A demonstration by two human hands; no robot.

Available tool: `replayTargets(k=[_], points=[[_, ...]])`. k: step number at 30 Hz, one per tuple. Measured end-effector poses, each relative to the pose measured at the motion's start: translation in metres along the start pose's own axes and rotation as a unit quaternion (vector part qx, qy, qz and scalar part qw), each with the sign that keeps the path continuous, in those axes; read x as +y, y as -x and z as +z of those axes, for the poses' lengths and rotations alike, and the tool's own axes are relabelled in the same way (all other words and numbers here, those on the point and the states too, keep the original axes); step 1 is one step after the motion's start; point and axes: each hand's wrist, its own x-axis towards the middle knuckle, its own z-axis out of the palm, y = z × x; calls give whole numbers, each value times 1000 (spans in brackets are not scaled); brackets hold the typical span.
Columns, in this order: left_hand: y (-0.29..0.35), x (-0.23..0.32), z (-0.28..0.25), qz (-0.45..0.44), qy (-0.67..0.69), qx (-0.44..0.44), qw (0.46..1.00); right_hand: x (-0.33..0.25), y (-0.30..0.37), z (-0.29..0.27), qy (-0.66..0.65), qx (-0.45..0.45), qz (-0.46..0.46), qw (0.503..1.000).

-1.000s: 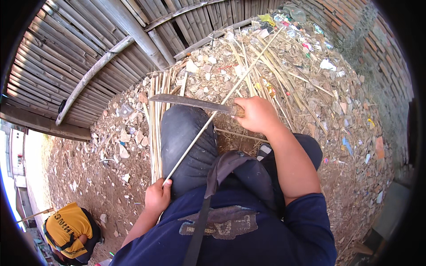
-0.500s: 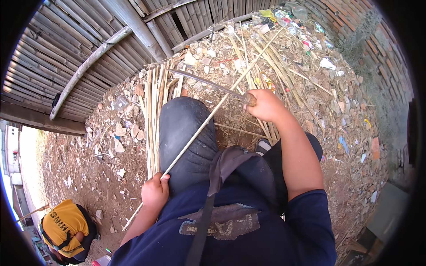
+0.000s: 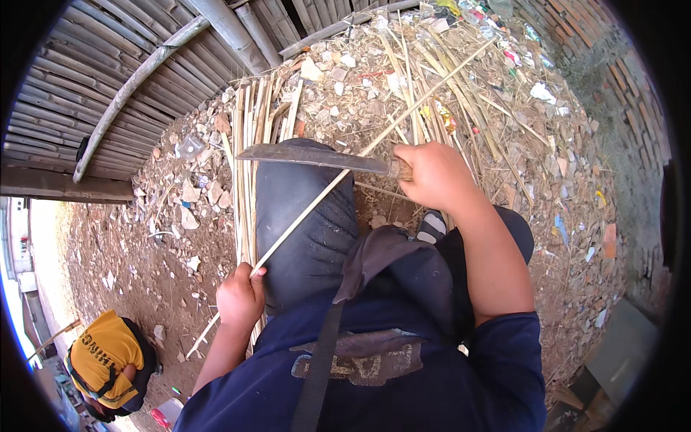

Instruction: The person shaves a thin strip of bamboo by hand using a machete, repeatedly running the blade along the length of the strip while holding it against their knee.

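Note:
My right hand (image 3: 430, 173) is closed round the wooden handle of a machete (image 3: 309, 156), whose dark blade points left across my knee. The blade lies over a long, thin bamboo strip (image 3: 306, 217). Beside my left thigh, my left hand (image 3: 241, 297) grips that strip near its lower end. From there the strip slants up across my leg to the far right, past the machete. A bundle of pale bamboo strips (image 3: 247, 187) lies along the outer side of my left leg.
More strips (image 3: 461, 101) lie ahead on the rubble-strewn ground (image 3: 194, 252), with litter around them. A bamboo wall (image 3: 93, 108) stands at the left and a brick wall (image 3: 619, 108) at the right. Someone in a yellow shirt (image 3: 108, 353) is bent over at the lower left.
The machete blade has turned from edge-on to show its flat side, and its tip has come nearer to me. My left hand has shifted slightly left with the strip.

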Motion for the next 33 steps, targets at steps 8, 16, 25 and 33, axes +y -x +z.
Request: replayTargets(k=[8,16,25,33], points=[[-4,-3,1,25,22,-4,999,12,-4,7,-105,44,91,989],[-13,4,4,15,14,-2,1000,32,-15,24,-71,-1,62,996],[-19,6,-16,31,100,-90,990,38,-19,29,-143,23,58,988],[-25,1,-22,26,113,-126,985,10,-13,19,-34,31,34,998]])
